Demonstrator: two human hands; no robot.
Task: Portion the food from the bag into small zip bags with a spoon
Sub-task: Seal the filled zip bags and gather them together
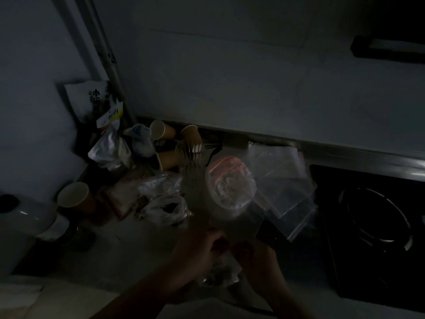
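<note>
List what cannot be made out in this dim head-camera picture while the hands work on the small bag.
- Small zip bag, head view: darkness and both hands hide its contents and seal.
- Left hand and right hand: finger positions lost in shadow.
- Spoon: not discernible anywhere.
- Printed packet at the wall: text blurred.
- Stove: cut off by the right edge.

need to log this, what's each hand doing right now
Left hand: fingers pinch the small clear bag.
Right hand: pinches the same bag.
</note>
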